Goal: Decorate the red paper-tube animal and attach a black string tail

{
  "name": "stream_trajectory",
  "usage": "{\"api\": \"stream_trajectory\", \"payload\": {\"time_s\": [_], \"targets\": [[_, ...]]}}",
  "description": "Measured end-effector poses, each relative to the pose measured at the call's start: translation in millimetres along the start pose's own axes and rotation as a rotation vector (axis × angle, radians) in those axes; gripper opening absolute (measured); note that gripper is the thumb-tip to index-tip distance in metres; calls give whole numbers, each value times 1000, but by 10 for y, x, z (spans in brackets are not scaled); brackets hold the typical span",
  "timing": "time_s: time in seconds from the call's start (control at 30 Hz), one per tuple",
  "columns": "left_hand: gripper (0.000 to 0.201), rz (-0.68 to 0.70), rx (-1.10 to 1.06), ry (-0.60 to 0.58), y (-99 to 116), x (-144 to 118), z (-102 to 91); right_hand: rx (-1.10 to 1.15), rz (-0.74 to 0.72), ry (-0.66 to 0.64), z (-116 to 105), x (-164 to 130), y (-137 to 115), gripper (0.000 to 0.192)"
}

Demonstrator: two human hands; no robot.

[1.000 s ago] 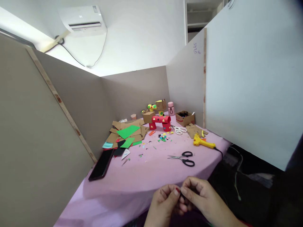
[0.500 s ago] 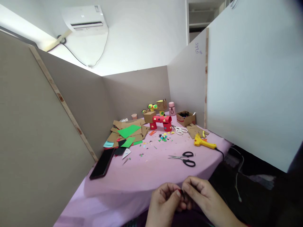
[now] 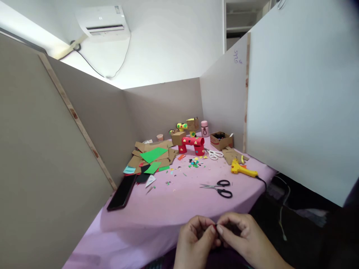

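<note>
the bench (image 3: 174, 213), draped in a pink cloth, is filling the middle of the view, with tall grey partition boards (image 3: 56, 157) closing it in on the left, back and right. a heap of brown cardboard pieces (image 3: 140, 158) with green paper sheets (image 3: 153, 154) on top is lying at the back left, and a black phone (image 3: 121, 192) is lying just in front of it near the left board. a red paper-roll figure (image 3: 193, 144) dotted with small hearts is standing near the back, with small colourful paper scraps (image 3: 194, 163) scattered just before it. to the right a small open cardboard box (image 3: 221, 140), white-handled scissors (image 3: 214, 153) and a yellow glue gun (image 3: 241, 169) are lying well apart from the hands. black-handled scissors (image 3: 218, 188) are resting between the figure and the near edge, nothing standing between them and the hands.

at the near edge, below the bench top, the left hand (image 3: 196, 241) and the right hand (image 3: 242, 239) are meeting fingertip to fingertip, both narrowed into a pinch. a tiny red piece (image 3: 214, 227) is showing between the fingertips; it is too small to tell its shape, and i cannot tell which hand is bearing it.
</note>
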State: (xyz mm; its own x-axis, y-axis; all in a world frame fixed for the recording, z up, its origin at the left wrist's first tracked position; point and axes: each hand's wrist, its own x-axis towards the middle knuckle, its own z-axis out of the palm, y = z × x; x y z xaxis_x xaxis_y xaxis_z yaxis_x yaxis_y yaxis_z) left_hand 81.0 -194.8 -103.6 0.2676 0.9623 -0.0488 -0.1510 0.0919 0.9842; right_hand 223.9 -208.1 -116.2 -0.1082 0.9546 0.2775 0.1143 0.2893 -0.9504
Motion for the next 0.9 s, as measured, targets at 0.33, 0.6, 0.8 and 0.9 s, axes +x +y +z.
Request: {"api": "stream_trajectory", "payload": {"time_s": [0.33,0.6,0.8,0.9], "targets": [[36,21,-9,-12,-68,4,-13,-500,-497,165,-23,-47,172,18],[41,-31,-108,-43,-9,-25,34,-702,-846,303,-51,-103,220,21],[40,-31,-272,-49,-21,-17,47,-703,-856,258,-74,-110,215,23],[45,-19,-244,-51,-8,-26,49,-721,-858,258,-86,-118,252,24]]}}
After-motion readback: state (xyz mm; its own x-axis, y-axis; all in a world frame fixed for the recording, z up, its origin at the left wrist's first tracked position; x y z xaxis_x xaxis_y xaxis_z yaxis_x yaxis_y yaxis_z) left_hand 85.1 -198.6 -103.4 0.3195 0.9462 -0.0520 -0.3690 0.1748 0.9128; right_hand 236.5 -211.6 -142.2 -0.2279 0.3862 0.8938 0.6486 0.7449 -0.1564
